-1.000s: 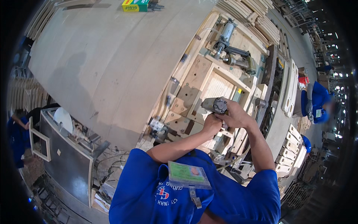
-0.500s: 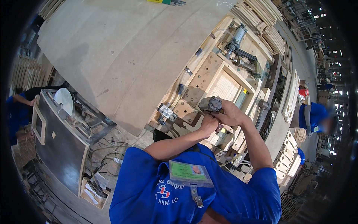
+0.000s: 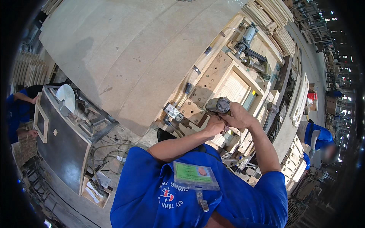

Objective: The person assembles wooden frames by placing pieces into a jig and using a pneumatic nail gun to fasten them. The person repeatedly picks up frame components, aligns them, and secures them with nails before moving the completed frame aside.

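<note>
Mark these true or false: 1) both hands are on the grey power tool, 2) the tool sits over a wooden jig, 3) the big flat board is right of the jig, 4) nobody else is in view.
1) True: the left hand and right hand meet at the grey power tool.
2) True: it is over the wooden jig.
3) False: the big flat board lies left of the jig.
4) False: another person in blue stands at the right.

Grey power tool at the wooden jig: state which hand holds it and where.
Right hand grips the grey power tool around its rear body; left hand touches it from beneath.
</note>
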The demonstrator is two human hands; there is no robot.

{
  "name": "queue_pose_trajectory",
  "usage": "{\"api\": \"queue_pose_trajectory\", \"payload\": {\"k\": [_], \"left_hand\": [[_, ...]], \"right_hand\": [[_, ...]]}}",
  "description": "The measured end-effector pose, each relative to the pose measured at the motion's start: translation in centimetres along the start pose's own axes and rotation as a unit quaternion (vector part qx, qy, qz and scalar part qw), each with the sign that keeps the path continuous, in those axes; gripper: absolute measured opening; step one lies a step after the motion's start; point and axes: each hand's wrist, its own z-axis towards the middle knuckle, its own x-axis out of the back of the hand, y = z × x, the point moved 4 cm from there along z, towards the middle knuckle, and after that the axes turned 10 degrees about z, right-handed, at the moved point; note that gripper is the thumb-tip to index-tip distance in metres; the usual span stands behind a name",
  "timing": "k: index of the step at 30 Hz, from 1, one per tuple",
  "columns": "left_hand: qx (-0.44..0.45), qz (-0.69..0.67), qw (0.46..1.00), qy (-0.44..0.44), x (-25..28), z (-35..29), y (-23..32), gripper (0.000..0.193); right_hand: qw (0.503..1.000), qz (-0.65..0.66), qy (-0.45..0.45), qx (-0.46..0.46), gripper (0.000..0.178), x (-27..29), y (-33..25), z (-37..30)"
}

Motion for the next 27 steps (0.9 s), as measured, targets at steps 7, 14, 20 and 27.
{"api": "queue_pose_trajectory", "payload": {"k": [7, 14, 20, 27], "left_hand": [[0.025, 0.115, 0.992, -0.046, 0.7, -0.7, 0.8, 0.024], [-0.275, 0.396, 0.869, 0.107, 2.5, -10.0, 9.7, 0.031], [-0.410, 0.486, 0.723, 0.269, 8.6, -12.5, 15.6, 0.023], [-0.306, 0.502, 0.790, 0.174, 7.7, -11.1, 10.2, 0.030]], "right_hand": [[0.995, 0.015, 0.094, 0.014, 0.045, -0.5, -0.4, -1.9], [0.915, 0.179, 0.324, -0.161, 0.036, 0.6, -2.8, -15.4], [0.789, 0.115, 0.590, -0.123, 0.033, 0.0, 12.5, -30.5], [0.783, 0.092, 0.594, -0.161, 0.034, -5.6, 14.1, -28.7]]}}
